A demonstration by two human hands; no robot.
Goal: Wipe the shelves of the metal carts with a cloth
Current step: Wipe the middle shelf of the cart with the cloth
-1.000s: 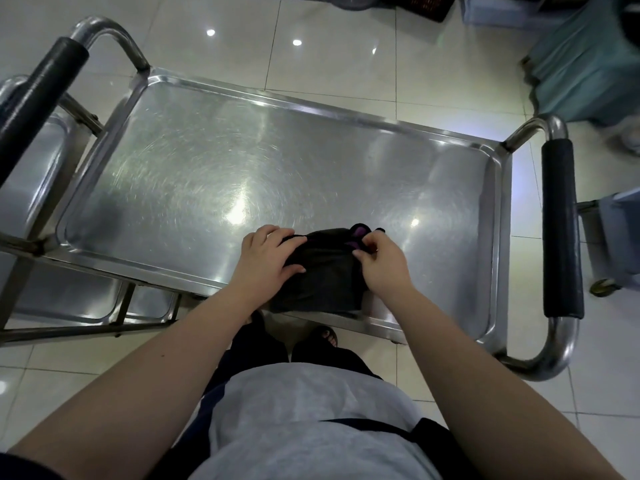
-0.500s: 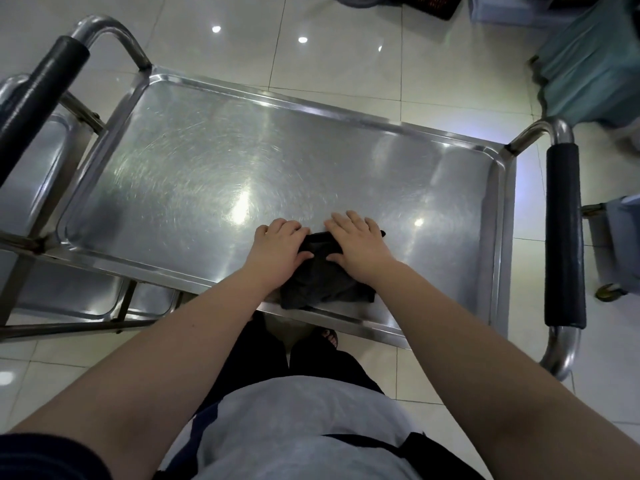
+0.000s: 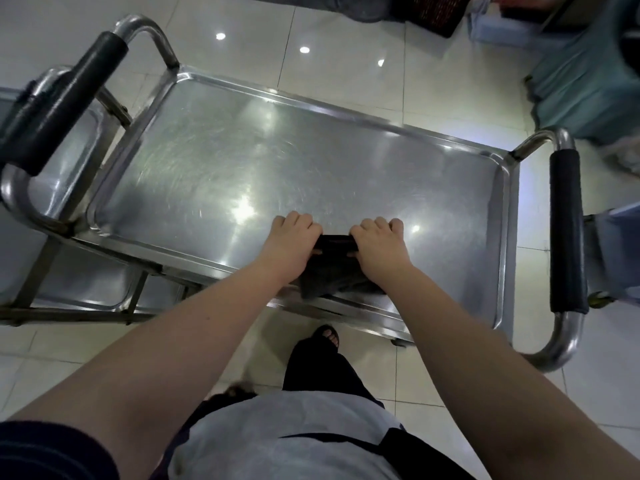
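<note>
Gripping has replaced pressing. Half a second ago both hands were laid flat on the cloth (image 3: 337, 275) with fingers straight, and now the fingers of the left grip (image 3: 292, 242) and the right grip (image 3: 379, 244) are curled over its far edge, knuckles up, so that the dark fabric is clutched from both sides. The grips have also been drawn a little apart, and a band of cloth is bared between them. The cloth itself is kept where it was — on the top shelf (image 3: 277, 161) of the metal cart, right of the middle, its near part bunched against the near rim. A second ago the cloth was being pinched and folded; the folding is judged finished and the pad ready for a first stroke. No wiped path can be made out on the shelf, so the wiping proper is taken as not yet begun. A second cart (image 3: 20, 251) is seen at the left, untouched.
</note>
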